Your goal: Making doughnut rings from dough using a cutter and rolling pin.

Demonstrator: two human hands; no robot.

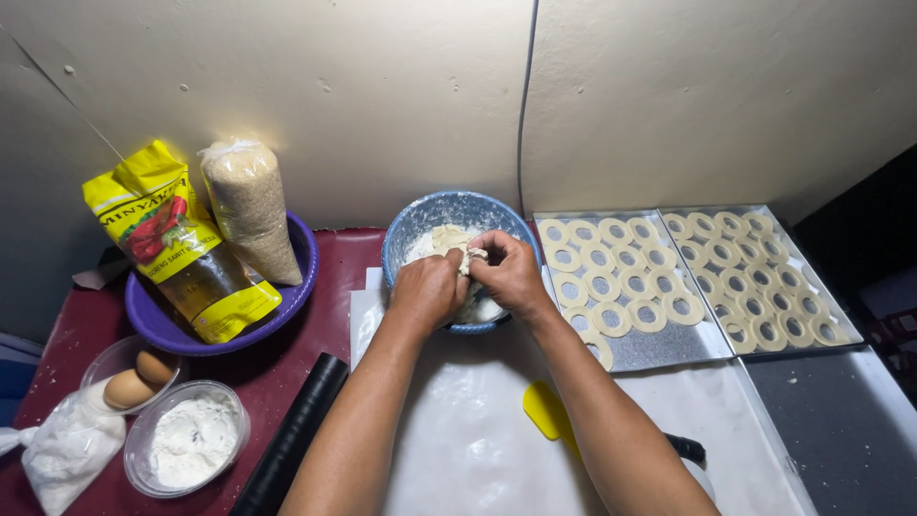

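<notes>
Both my hands are together over a blue speckled bowl that holds pale dough and flour. My left hand and my right hand pinch a small lump of dough between their fingertips, just above the bowl's near side. More dough lies in the bowl behind my fingers. The bowl stands at the far edge of a white floured sheet.
Two metal trays of ring-shaped dough pieces lie to the right. A purple bowl at left holds a yellow pouch and a bag of grains. Eggs, a flour container, a black rolling pin and a yellow spatula lie near.
</notes>
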